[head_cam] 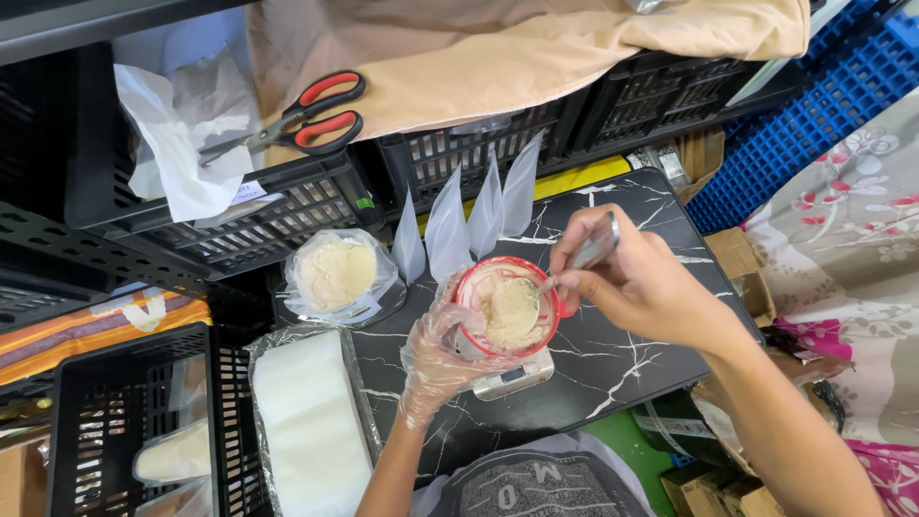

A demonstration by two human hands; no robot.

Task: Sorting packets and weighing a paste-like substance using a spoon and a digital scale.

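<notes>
Head view showed the left hand, in a clear glove, with fingers curled round the near side of a red-rimmed cup of pale powder on a small scale. The right hand pinched a metal spoon, its long axis slanting down-left from the fingers into the cup. Open marble table lay beneath that hand; a bag of powder sat well left

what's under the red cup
A small silver scale on the black marble table. Only its front edge shows; the cup and gloved left hand cover its platform.
</notes>
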